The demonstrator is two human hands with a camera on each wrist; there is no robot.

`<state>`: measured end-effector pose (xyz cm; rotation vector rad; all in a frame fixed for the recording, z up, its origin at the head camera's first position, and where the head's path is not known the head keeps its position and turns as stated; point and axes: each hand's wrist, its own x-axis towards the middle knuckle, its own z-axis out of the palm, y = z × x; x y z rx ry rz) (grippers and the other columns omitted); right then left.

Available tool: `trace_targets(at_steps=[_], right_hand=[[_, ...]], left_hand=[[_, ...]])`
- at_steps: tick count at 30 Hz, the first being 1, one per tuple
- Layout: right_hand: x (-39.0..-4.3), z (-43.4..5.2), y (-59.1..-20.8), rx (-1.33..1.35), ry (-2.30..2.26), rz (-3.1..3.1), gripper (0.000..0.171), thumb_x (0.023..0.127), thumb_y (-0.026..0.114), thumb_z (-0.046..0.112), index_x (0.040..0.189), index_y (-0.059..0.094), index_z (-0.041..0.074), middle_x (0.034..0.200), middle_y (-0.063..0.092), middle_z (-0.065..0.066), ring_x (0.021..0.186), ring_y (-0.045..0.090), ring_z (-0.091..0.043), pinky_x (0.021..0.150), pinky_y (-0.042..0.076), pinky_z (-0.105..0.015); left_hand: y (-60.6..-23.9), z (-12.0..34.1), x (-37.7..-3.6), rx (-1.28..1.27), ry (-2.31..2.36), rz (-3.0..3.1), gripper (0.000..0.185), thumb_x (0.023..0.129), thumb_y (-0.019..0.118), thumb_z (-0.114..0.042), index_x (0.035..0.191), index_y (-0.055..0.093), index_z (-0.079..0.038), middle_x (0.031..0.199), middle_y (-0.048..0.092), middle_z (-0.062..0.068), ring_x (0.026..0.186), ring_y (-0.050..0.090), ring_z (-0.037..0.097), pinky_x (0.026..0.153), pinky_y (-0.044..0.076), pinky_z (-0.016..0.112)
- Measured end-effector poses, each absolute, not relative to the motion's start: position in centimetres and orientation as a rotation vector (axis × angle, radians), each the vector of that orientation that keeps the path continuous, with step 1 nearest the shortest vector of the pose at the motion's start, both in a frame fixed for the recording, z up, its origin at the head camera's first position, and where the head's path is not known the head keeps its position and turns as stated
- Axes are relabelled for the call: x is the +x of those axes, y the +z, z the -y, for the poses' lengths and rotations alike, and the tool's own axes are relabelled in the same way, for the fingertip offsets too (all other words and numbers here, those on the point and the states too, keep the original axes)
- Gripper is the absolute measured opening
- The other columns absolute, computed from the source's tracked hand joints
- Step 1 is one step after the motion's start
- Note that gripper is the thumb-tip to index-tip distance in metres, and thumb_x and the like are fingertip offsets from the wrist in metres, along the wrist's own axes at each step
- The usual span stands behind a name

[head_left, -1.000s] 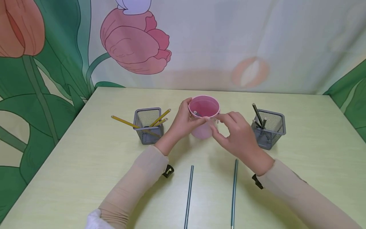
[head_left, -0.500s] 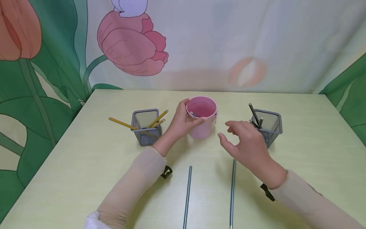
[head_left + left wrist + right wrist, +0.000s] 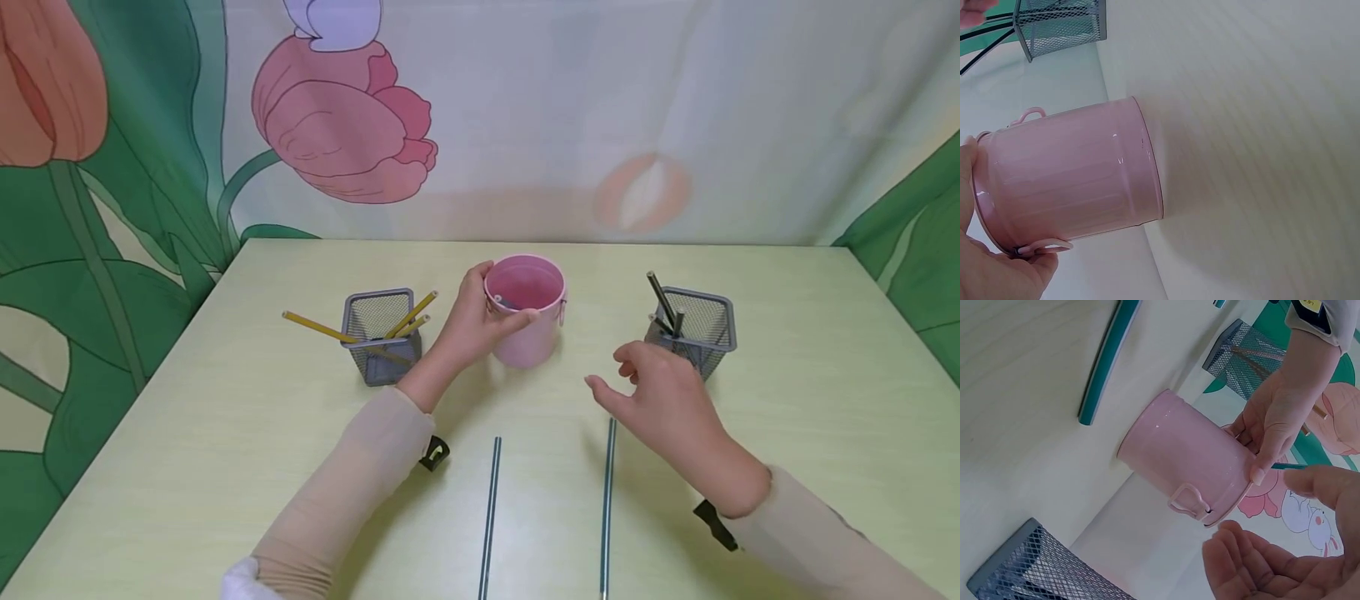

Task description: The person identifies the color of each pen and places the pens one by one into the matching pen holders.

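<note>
A small pink bucket (image 3: 525,329) with side handles stands upright on the table. My left hand (image 3: 474,321) grips it near the rim, thumb across the front and fingers round the far side; the left wrist view shows the bucket (image 3: 1069,175) from the side. Inside it, the end of a pencil (image 3: 501,301) shows; the rest is hidden. My right hand (image 3: 671,404) hovers right of the bucket, nearer me, holding nothing, its thumb and loosely bent fingers apart. Two teal striped pencils lie lengthwise on the table, the left pencil (image 3: 490,517) and the right pencil (image 3: 608,508).
A grey mesh pencil holder (image 3: 367,358) on the left contains several yellow pencils (image 3: 318,325), one sticking out sideways. Another mesh holder (image 3: 712,337), on the right, contains several dark pencils (image 3: 660,296) and is partly behind my right hand. A flowered curtain (image 3: 525,125) hangs behind the table.
My right hand has come off the bucket's right side and drawn back to the right and toward me. The left hand keeps its hold on the bucket. The head view has shifted slightly.
</note>
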<state>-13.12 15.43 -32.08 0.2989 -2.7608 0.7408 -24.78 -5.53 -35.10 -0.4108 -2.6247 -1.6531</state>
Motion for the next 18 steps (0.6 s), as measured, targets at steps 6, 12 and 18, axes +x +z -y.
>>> trace_targets(at_steps=[6, 12, 18], right_hand=[[-13.3, -15.8, -32.4, 0.210, 0.734, 2.931, 0.040, 0.081, 0.071, 0.029, 0.098, 0.062, -0.006, 0.083, 0.066, -0.015, 0.068, 0.060, -0.025, 0.061, 0.051, -0.040], [-13.5, -16.3, -33.1, 0.180, 0.678, 3.065, 0.039, 0.081, 0.070, 0.030, 0.092, 0.065, -0.007, 0.071, 0.064, -0.009, 0.059, 0.056, -0.019, 0.054, 0.047, -0.032], [-13.7, -16.4, -33.9, 0.175, 0.667, 3.160, 0.037, 0.080, 0.069, 0.030, 0.058, 0.050, 0.006, 0.050, 0.036, 0.004, 0.046, 0.034, -0.010, 0.045, 0.027, -0.023]], left_hand=[[-35.1, 5.4, -24.8, -0.413, -1.651, 2.623, 0.092, 0.079, 0.077, -0.020, 0.145, 0.019, 0.006, 0.142, 0.034, 0.023, 0.129, 0.042, 0.032, 0.109, 0.037, 0.040], [-35.1, 5.4, -24.8, -0.403, -1.665, 2.623, 0.093, 0.079, 0.077, -0.020, 0.146, 0.018, 0.005, 0.143, 0.033, 0.023, 0.130, 0.042, 0.031, 0.109, 0.036, 0.040], [-35.1, 5.4, -24.8, -0.396, -1.679, 2.620, 0.092, 0.079, 0.077, -0.020, 0.146, 0.018, 0.005, 0.143, 0.034, 0.023, 0.130, 0.042, 0.031, 0.109, 0.036, 0.040]])
